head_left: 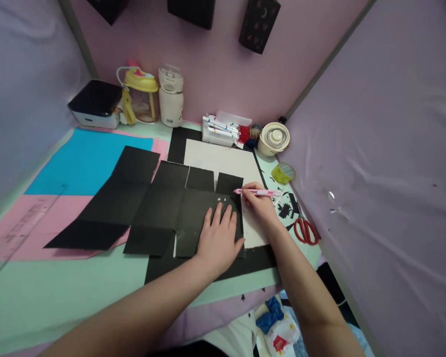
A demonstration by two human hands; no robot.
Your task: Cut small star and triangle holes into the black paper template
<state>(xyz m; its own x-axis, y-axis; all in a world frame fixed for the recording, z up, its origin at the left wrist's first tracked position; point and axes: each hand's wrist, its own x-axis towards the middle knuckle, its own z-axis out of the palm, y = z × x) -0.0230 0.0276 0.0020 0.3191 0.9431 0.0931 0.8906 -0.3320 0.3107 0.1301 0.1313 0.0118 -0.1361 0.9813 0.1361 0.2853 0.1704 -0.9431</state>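
A large sheet of black card (156, 208), slit into flaps and creased like an unfolded box, lies across the table. My left hand (219, 240) rests flat on its right part with the fingers slightly spread. Just beyond those fingertips are small cut-out shapes (222, 199), one of them a star, showing white. My right hand (258, 198) pinches a slim pink-and-white, pen-shaped craft knife (260, 192). Its tip points left and meets the card near the base of the far right flap (228, 183). Under the card is a white board (223, 153).
Red-handled scissors (306, 231), black paper scraps (285, 208) and green tape (283, 173) are on the right. Markers (221, 128) and a cream round container (274, 139) stand behind. Blue paper (85, 158) and a clear ruler (29, 223) lie left; bottles (171, 99) stand at the back.
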